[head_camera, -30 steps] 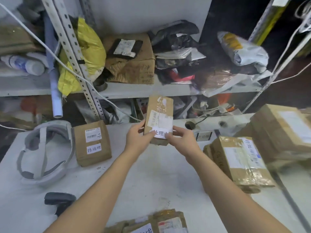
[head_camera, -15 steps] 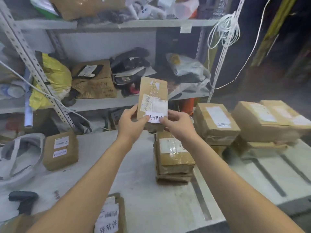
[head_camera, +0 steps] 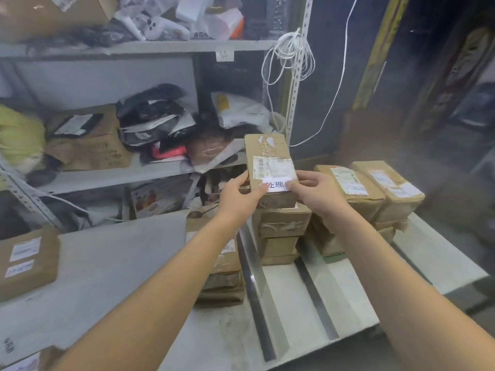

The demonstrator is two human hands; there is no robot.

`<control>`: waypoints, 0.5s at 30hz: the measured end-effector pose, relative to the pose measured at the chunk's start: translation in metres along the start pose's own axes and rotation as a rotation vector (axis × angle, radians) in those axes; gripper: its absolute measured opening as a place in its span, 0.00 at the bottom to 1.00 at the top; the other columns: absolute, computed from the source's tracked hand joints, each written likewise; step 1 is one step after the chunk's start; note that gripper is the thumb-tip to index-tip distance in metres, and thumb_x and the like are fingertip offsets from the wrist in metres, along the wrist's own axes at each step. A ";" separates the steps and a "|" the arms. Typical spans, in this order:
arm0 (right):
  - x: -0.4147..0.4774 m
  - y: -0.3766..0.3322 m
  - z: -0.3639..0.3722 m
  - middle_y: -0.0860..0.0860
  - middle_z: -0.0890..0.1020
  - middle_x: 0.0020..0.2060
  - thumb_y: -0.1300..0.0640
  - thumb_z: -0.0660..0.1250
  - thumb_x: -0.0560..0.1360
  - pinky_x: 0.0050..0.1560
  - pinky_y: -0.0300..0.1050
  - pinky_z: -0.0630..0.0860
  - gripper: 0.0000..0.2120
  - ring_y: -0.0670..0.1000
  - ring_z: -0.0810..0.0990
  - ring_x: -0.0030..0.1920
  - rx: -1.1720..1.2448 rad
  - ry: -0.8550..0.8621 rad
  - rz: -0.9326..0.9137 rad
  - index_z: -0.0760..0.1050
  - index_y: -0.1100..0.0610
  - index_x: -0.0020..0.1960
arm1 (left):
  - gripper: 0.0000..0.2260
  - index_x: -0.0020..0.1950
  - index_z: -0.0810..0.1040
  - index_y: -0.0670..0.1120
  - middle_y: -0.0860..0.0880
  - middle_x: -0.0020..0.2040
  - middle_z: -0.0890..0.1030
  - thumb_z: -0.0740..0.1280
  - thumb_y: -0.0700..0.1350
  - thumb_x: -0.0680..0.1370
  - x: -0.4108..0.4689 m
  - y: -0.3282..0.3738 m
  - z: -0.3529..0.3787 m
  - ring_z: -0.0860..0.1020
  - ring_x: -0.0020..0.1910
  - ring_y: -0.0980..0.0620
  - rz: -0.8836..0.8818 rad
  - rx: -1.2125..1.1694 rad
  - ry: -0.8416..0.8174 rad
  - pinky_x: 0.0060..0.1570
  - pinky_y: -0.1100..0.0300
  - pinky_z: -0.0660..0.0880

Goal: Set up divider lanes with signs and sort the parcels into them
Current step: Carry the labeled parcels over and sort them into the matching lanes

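Observation:
Both my hands hold one brown cardboard parcel with a white label at its near end. My left hand grips its left side and my right hand grips its right side. The parcel hovers just above a stack of brown parcels between two grey metal divider strips on the white table. Another stack stands left of the near strip. More parcels are piled in the lane to the right.
A single labelled parcel lies at the table's left edge, and another parcel corner shows at the bottom left. Behind the table a metal shelf rack is crammed with bags and boxes. A white cable coil hangs on its post.
My hands have carried the parcel to the right, from over the left part of the table to above the stack between the divider strips. My view has turned right with it.

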State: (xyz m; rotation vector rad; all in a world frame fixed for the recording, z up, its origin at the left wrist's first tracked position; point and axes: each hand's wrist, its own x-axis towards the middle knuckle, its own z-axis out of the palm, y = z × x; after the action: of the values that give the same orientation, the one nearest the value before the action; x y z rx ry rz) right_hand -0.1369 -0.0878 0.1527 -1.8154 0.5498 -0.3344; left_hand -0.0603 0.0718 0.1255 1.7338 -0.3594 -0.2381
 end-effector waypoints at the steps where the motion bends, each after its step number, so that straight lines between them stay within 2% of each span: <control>1: 0.008 0.002 -0.006 0.46 0.86 0.49 0.53 0.73 0.75 0.56 0.53 0.82 0.16 0.50 0.85 0.50 -0.014 0.016 0.009 0.81 0.49 0.62 | 0.22 0.71 0.74 0.56 0.56 0.63 0.80 0.71 0.50 0.77 0.007 -0.001 0.008 0.78 0.58 0.55 -0.004 -0.010 -0.008 0.57 0.56 0.78; 5: 0.039 0.007 -0.019 0.47 0.86 0.48 0.51 0.74 0.74 0.53 0.51 0.82 0.16 0.49 0.85 0.48 -0.074 0.053 0.052 0.82 0.49 0.61 | 0.21 0.69 0.76 0.56 0.56 0.61 0.81 0.71 0.51 0.76 0.038 -0.011 0.031 0.79 0.57 0.55 -0.025 -0.018 -0.026 0.59 0.52 0.78; 9: 0.063 0.016 -0.018 0.47 0.87 0.45 0.51 0.74 0.73 0.53 0.53 0.83 0.15 0.49 0.86 0.46 -0.146 0.034 0.090 0.82 0.50 0.60 | 0.22 0.69 0.76 0.57 0.55 0.63 0.79 0.71 0.55 0.74 0.059 -0.026 0.041 0.77 0.60 0.53 -0.067 0.018 -0.031 0.61 0.50 0.76; 13: 0.071 0.025 -0.016 0.45 0.82 0.44 0.53 0.74 0.75 0.53 0.51 0.83 0.18 0.50 0.83 0.49 -0.173 0.017 0.151 0.79 0.54 0.63 | 0.21 0.68 0.77 0.56 0.57 0.61 0.81 0.71 0.54 0.75 0.067 -0.040 0.046 0.78 0.58 0.55 -0.070 0.072 -0.040 0.59 0.52 0.77; 15: 0.071 0.031 -0.014 0.43 0.80 0.43 0.53 0.74 0.75 0.55 0.53 0.82 0.19 0.50 0.81 0.51 -0.191 0.008 0.163 0.78 0.54 0.65 | 0.23 0.68 0.76 0.57 0.57 0.62 0.80 0.70 0.57 0.73 0.066 -0.046 0.048 0.79 0.57 0.55 -0.082 0.104 -0.041 0.58 0.50 0.78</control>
State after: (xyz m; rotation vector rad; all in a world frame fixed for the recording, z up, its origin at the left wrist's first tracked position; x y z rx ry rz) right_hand -0.0900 -0.1442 0.1241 -1.9378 0.7509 -0.1830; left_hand -0.0112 0.0108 0.0735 1.8505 -0.3360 -0.3191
